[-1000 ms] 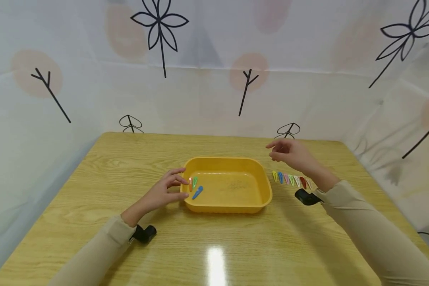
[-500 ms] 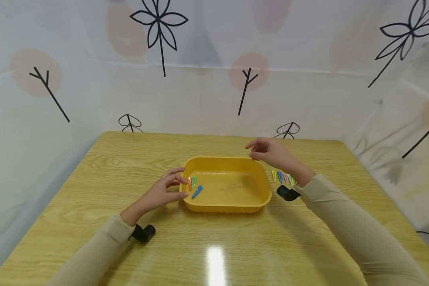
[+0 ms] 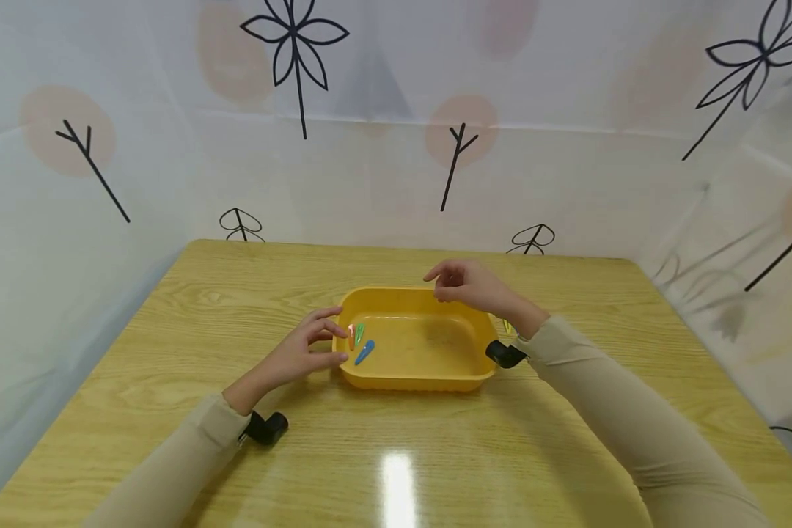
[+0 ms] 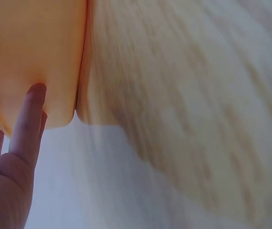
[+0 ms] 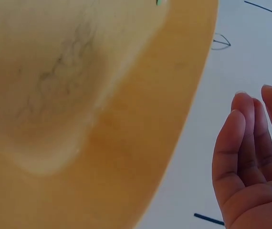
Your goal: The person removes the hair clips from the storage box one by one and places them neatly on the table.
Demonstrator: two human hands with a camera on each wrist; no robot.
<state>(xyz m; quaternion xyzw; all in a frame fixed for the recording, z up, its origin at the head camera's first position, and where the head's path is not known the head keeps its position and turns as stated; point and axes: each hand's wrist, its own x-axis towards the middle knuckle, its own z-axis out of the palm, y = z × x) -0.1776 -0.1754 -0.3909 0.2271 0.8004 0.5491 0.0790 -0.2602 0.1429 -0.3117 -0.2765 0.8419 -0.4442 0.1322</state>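
In the head view, a yellow plastic tray point(image 3: 409, 383) sits mid-table. At its left end lie an orange hair clip point(image 3: 352, 338), a green hair clip point(image 3: 359, 334) and a blue hair clip point(image 3: 365, 352). My left hand point(image 3: 309, 346) rests against that end, fingers spread and fairly straight. The left wrist view shows a fingertip point(image 4: 38, 89) on the tray's outer wall. Over the tray's far right rim hovers my right hand point(image 3: 471, 286), fingers loosely bent. Nothing shows between thumb and fingers in the right wrist view.
Right of the tray, part of a yellow hair clip point(image 3: 507, 326) shows; the right arm hides others there. The wooden table point(image 3: 343, 455) reaches back to a patterned cloth point(image 3: 369, 176). Each wrist carries a black camera mount.
My right hand has moved left, from above the row of hair clips to over the tray's far right rim. Its forearm now covers most of that row. The left hand stays put.
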